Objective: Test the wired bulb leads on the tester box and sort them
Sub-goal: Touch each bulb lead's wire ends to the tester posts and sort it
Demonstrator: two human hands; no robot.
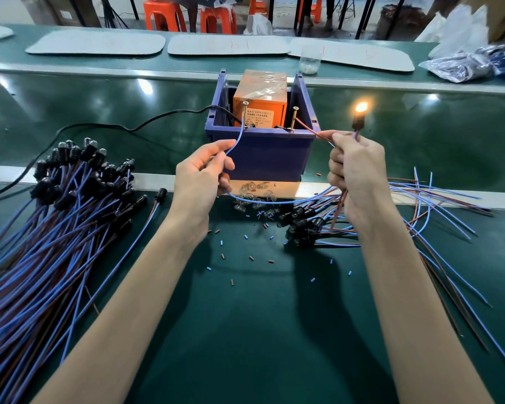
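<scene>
The tester box (260, 154) is a blue crate with an orange unit (258, 107) inside and two upright screws at its front. My left hand (200, 177) pinches a blue lead (236, 142) whose tip touches the left screw (245, 107). My right hand (354, 170) grips the bulb socket and a brown lead (311, 130) that reaches the right screw (294, 116). The bulb (361, 107) above my right hand glows orange. A big pile of wired bulbs (62, 214) lies at the left. A smaller pile (318, 223) lies at the right.
A black power cable (114, 126) runs left from the box. Loose glass bulbs (252, 191) and bits of cut insulation (247, 237) litter the green belt in front of the box. A plastic cup (309, 59), grey mats and bagged parts (464, 62) sit at the far side.
</scene>
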